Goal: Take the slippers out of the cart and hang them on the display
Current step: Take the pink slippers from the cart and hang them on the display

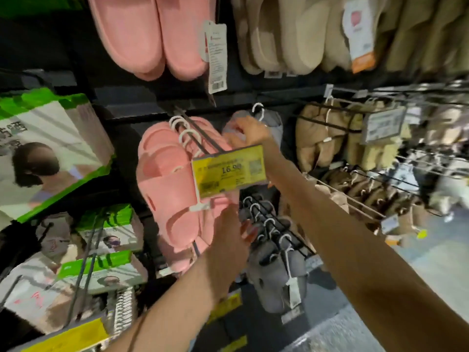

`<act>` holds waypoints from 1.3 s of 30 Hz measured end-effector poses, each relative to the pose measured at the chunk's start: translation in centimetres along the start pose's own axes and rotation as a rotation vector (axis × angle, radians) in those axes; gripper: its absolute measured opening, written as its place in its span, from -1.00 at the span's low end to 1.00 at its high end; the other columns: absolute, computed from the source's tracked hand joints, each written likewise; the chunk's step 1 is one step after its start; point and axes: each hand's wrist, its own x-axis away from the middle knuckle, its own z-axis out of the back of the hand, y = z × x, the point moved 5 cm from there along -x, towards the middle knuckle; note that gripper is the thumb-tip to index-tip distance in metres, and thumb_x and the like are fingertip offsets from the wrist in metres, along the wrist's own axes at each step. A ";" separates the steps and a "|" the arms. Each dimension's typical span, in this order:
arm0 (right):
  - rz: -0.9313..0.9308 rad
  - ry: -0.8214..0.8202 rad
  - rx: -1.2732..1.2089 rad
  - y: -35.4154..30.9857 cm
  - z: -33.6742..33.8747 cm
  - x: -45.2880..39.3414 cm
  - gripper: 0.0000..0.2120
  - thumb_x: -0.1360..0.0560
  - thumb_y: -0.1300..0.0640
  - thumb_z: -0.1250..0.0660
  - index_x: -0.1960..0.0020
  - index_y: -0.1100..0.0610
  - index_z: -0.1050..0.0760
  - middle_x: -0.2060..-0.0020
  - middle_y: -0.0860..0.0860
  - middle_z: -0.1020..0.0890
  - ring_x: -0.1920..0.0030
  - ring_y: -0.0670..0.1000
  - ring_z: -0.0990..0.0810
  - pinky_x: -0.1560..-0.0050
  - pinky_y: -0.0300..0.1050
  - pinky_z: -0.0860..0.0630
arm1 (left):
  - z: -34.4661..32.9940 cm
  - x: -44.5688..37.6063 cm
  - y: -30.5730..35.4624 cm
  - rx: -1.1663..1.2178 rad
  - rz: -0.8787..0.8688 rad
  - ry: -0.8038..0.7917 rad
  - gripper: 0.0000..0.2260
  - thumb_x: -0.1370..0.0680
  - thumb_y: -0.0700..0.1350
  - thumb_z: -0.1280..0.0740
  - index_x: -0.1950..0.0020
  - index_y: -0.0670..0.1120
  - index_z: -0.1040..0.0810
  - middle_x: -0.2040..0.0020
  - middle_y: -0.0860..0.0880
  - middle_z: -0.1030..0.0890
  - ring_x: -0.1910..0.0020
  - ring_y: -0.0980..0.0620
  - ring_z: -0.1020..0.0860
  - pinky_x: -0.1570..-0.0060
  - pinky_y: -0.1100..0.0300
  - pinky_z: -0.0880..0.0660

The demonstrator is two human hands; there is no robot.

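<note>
My right hand (247, 132) reaches up to the display and grips a pair of grey slippers (272, 123) with a white hanger hook (258, 110), held behind the hook rail. My left hand (229, 229) is raised below it, fingers relaxed, its fingertips by the lower edge of the pink slippers (165, 189); whether they touch is unclear. Those hang on a black peg (200, 138) that carries a yellow price tag (228, 171). The cart is out of view.
More pink slippers (149, 34) and beige ones (286, 34) hang on the row above. Grey slippers (276, 270) hang on lower pegs, brown and cream ones (330, 138) on wire racks to the right. Green-edged boxed goods (50, 148) fill the left.
</note>
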 end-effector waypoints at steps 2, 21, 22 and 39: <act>-0.026 0.076 0.078 2.5 3.1 3.0 -0.65 -0.50 0.06 -0.26 -0.16 0.28 -0.53 -0.13 0.24 -0.56 -0.17 0.20 -0.52 -0.20 0.05 -0.41 | -1.7 0.1 -2.0 -0.166 0.048 -0.108 -0.73 -0.61 -0.22 -0.14 0.30 -0.09 -0.32 0.57 0.02 -0.37 0.56 0.09 -0.38 0.36 0.22 -0.34; -0.953 0.537 0.844 19.0 39.2 51.4 -0.72 -0.52 0.03 -0.28 -0.14 0.18 -0.51 -0.09 0.12 -0.57 -0.13 0.15 -0.52 0.03 -0.04 -0.40 | -31.5 21.5 -36.7 -1.634 -0.977 -1.288 -0.87 -0.50 -0.04 -0.29 0.11 -0.07 -0.59 0.03 -0.17 -0.65 -0.01 -0.18 -0.59 0.05 0.11 -0.49; -0.996 0.555 0.865 19.2 40.4 53.8 -0.73 -0.52 0.04 -0.28 -0.13 0.19 -0.51 -0.09 0.14 -0.57 -0.12 0.17 -0.52 0.05 -0.04 -0.39 | -32.3 23.0 -38.7 -1.628 -0.996 -1.328 -0.86 -0.50 -0.05 -0.29 0.08 -0.08 -0.59 0.00 -0.17 -0.64 -0.04 -0.19 -0.57 0.05 0.12 -0.47; -1.606 0.841 0.912 26.0 51.2 80.4 -0.78 -0.51 0.07 -0.30 -0.08 0.17 -0.55 -0.01 0.10 -0.63 -0.01 0.12 -0.58 0.11 -0.10 -0.41 | -42.0 39.7 -67.4 -1.604 -1.024 -2.065 -0.88 -0.52 -0.05 -0.24 0.04 -0.02 -0.55 0.01 -0.12 -0.59 0.06 -0.12 -0.53 0.11 0.11 -0.44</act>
